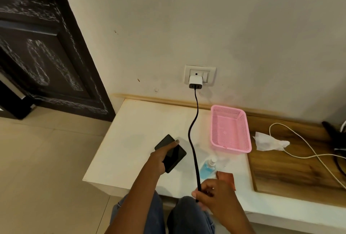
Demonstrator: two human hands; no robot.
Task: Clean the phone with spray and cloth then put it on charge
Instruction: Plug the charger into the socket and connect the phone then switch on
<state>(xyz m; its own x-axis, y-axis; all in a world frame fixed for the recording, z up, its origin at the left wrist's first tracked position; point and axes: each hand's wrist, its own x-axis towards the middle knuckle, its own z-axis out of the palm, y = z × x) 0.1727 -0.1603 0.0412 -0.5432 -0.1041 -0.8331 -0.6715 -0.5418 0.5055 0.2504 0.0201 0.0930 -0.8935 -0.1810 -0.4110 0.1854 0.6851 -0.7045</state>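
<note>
My left hand (162, 156) grips a black phone (173, 156) above the white table (134, 140), screen up. My right hand (213, 195) pinches the free end of a black charging cable (193, 134) near the table's front edge. The cable runs up to a white charger (195, 82) plugged into the wall socket (200, 75). A small spray bottle (208, 167) with blue liquid lies on the table between my hands. Just right of it lies a reddish-brown cloth (227, 177), partly hidden behind my right hand.
A pink plastic basket (230, 129) stands at the back of the table. To the right, a wooden surface (292, 173) holds a crumpled white tissue (269, 142) and a white cable (307, 151). A dark door (43, 46) is at the left.
</note>
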